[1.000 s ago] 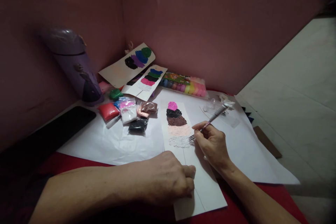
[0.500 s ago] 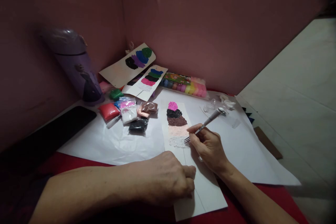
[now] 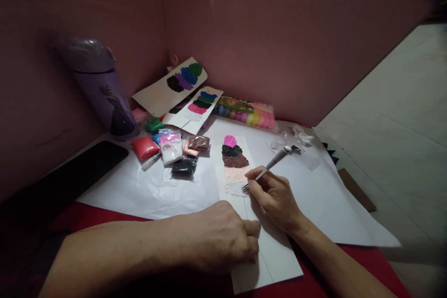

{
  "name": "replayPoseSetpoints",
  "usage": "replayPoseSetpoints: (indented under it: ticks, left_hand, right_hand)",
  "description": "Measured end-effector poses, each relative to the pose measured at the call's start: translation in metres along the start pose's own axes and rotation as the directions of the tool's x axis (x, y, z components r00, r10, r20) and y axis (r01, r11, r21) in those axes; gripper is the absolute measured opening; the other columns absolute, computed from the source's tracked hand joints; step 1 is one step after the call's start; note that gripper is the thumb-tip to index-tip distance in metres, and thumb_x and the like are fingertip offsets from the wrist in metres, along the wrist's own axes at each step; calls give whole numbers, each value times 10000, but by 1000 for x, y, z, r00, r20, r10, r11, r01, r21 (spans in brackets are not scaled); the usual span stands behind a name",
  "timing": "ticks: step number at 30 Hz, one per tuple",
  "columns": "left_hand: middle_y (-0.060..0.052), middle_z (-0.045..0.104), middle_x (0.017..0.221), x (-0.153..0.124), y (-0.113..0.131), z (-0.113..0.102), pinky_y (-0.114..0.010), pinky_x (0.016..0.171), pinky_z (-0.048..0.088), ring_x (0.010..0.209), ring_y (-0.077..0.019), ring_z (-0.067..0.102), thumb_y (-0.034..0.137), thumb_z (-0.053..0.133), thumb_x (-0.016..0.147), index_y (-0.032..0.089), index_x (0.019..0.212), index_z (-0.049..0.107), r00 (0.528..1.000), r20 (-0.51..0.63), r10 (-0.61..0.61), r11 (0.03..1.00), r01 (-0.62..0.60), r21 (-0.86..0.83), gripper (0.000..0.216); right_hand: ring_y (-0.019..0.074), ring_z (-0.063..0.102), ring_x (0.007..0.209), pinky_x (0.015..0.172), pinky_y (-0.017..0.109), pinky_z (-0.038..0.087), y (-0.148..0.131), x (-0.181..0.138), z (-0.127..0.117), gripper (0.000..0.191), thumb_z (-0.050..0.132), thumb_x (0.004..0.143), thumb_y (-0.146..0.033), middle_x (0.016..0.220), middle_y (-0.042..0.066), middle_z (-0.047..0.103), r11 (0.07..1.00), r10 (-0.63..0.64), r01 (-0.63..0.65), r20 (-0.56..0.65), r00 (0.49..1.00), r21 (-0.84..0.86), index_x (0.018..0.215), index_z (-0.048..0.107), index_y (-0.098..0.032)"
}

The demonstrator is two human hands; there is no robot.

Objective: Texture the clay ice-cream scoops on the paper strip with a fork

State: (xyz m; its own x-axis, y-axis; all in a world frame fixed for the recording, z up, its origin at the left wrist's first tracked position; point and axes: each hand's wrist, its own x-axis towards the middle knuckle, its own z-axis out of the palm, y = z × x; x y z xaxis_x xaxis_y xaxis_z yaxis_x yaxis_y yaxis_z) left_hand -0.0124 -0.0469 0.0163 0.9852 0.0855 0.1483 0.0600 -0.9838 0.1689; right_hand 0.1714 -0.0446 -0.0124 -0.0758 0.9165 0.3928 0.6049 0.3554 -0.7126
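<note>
Nearest me is the left hand (image 3: 223, 235), curled into a loose fist with its knuckles down on the near end of a paper strip (image 3: 275, 260). Nothing shows inside the fist, and I cannot tell whether it hides anything.

At 1 o'clock from the fist is the right hand (image 3: 275, 195). Thumb and first fingers are pinched shut, pen-style, around a fork-tipped tool (image 3: 270, 165). The ribbed handle's long axis runs from 2 o'clock down to 8 o'clock. The tines are at the low end, touching the right edge of the white band (image 3: 234, 189) of clay on the strip. The band lies at 9 o'clock from the fingertips (image 3: 250, 174), just beside them. The right hand is the nearer one to it; the left sits back at 6 o'clock.

Beyond the white band, toward 12 o'clock, more bands are stacked edge to edge: peach band (image 3: 237, 173), brown band (image 3: 235, 161), black band (image 3: 231, 150) and pink cap (image 3: 229, 140).

At 10 o'clock, clay packets (image 3: 171, 151) are heaped on the white sheet (image 3: 157, 191). A dark flat slab (image 3: 70, 172) lies at 9 o'clock.

Farthest back, two finished strips (image 3: 171, 84) lean on the wall, a box of clay colours (image 3: 244, 111) sits at 12 o'clock, and a purple bottle (image 3: 104, 93) stands at 10 o'clock.
</note>
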Motion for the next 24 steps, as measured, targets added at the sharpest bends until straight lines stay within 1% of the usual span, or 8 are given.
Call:
replayPoseSetpoints:
  ticks: [8,15,20,24]
  left_hand:
    - [-9,628,797,0,-1,1,-328,401,295,501,-110,473,132,600,784,154,820,622,999,-47,12,1000,-12,-10,48]
    - [-6,634,828,-1,-1,2,-336,415,297,523,-117,480,149,583,805,157,840,627,1000,-16,10,1000,-10,5,56]
    - [-6,622,814,-2,-1,2,-335,408,299,513,-114,468,134,568,814,158,817,610,998,-54,17,1000,-17,4,49]
    - [-8,615,792,-1,-1,2,-326,408,288,504,-111,468,130,577,804,150,828,613,999,-50,19,1000,-19,-6,48]
  right_hand:
    - [82,415,452,446,214,371,1,0,0,90,496,835,-177,568,-45,493,1000,1,-2,22,1000,29,816,584,-167]
    - [80,410,450,448,211,371,0,-1,-1,85,499,828,-160,555,-55,473,1000,-11,10,32,999,30,822,584,-168]
    - [80,410,448,448,211,372,0,-1,-1,86,491,830,-163,550,-60,466,1000,-12,11,40,999,27,820,576,-179]
    - [79,398,444,438,212,355,1,-1,-1,87,489,829,-162,547,-63,458,999,-22,21,45,999,30,818,573,-182]
